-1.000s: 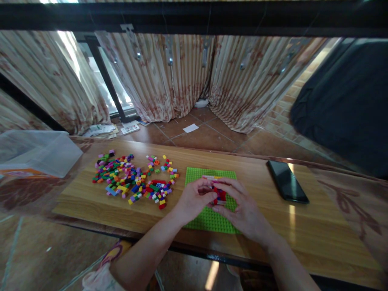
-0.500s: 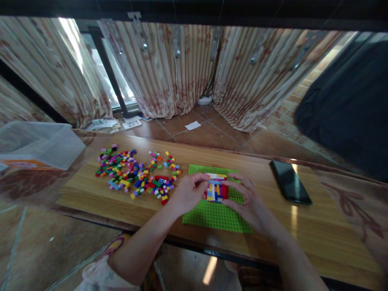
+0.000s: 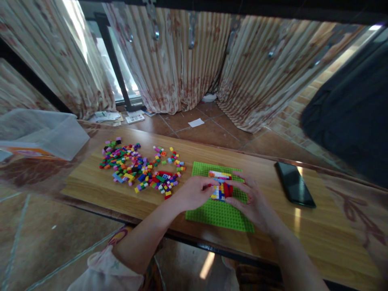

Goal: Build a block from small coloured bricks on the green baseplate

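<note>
A low block of toy building bricks point(image 3: 220, 191) in white, blue, yellow and red is on the green studded baseplate point(image 3: 218, 218). My left hand point(image 3: 196, 192) is closed at the block's left side, thumb and forefinger pressed on it. From the right, my right hand point(image 3: 253, 200) curls its fingers round the red right edge, the thumb low and the forefinger reaching across the top. A white and yellow row of bricks point(image 3: 220, 175) shows just beyond the fingers. Fingers cover the middle of the block, so whether a loose brick is between them is hidden.
Many loose coloured bricks point(image 3: 127, 165) lie spread on the wooden table point(image 3: 121, 206) left of the baseplate. A black phone point(image 3: 295, 184) rests at the right. At the far left is a clear plastic bin point(image 3: 45, 133). Curtains point(image 3: 169, 60) hang beyond the table.
The view has shifted slightly, so the table's things appear a little further right. My left fingers have moved further over the block, and my right forefinger now reaches across its top.
</note>
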`<state>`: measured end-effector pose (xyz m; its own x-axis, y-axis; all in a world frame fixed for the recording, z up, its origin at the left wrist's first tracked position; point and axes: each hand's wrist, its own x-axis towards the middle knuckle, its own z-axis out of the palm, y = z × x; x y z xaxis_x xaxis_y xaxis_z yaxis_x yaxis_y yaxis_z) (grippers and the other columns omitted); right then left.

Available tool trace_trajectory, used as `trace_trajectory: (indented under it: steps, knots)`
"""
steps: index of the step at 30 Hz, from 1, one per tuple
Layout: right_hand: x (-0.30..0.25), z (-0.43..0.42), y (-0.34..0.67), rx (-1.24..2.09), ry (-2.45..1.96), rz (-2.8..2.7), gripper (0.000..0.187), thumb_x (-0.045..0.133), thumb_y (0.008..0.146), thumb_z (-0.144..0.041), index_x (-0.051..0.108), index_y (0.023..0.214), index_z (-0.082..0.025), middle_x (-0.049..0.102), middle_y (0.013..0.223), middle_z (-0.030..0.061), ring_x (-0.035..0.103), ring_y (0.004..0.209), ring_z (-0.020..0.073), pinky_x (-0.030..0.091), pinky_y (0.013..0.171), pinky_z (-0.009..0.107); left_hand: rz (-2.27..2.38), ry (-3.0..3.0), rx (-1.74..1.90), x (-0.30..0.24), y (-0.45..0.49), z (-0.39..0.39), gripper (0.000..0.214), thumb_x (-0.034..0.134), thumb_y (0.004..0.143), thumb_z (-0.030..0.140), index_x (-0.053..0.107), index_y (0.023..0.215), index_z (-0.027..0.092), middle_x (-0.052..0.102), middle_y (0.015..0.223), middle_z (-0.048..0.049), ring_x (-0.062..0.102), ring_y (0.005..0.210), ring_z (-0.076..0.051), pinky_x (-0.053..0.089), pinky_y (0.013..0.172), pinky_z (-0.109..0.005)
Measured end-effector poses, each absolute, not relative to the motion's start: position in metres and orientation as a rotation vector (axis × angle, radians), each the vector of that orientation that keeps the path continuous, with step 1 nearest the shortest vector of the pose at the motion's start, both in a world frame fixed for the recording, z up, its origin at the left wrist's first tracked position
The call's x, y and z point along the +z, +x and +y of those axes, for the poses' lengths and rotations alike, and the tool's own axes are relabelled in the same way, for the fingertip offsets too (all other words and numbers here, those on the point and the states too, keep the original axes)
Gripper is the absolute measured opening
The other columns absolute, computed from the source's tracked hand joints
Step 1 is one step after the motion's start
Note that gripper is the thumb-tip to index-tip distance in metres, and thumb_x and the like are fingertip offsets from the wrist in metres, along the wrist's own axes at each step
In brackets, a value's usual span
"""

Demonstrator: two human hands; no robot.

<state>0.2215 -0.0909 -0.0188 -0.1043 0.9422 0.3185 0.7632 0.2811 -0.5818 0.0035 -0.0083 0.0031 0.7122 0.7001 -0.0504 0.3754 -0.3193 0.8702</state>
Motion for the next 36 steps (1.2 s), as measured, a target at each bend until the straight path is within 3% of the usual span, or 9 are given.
trace_trajectory:
  steps: [16,27,36]
  knots:
    - [-0.026,-0.09,0.215,0.359,-1.526,-1.761,0.034,0.072,0.079,-0.041,0.068,0.112,-0.03,0.056,0.132,0.007,0.056,0.121,0.0262,0.047,0.104,0.05,0.764,2.274,0.274,0.016,0.003,-0.017,0.038,0.046,0.091,0.022,0.064,0.125,0.027,0.073,0.087,-0.0028,0.062,0.067,-0.015,0.045,0.069,-0.025]
    - [-0.026,-0.089,0.214,0.499,-1.5,-1.698,0.034,0.074,0.078,-0.038,0.07,0.111,-0.03,0.058,0.132,0.0059,0.058,0.12,0.0238,0.048,0.104,0.045,0.765,2.266,0.278,0.012,0.003,-0.019,0.036,0.045,0.092,0.022,0.066,0.122,0.026,0.074,0.093,-0.0033,0.065,0.071,-0.015,0.046,0.068,-0.024]
    - [-0.031,-0.092,0.214,0.528,-1.519,-1.643,0.035,0.074,0.078,-0.041,0.071,0.112,-0.033,0.057,0.137,0.0048,0.056,0.125,0.0251,0.046,0.106,0.047,0.739,2.245,0.304,0.006,0.002,-0.019,0.037,0.045,0.094,0.026,0.063,0.126,0.027,0.074,0.108,-0.0035,0.068,0.086,-0.017,0.049,0.077,-0.026]
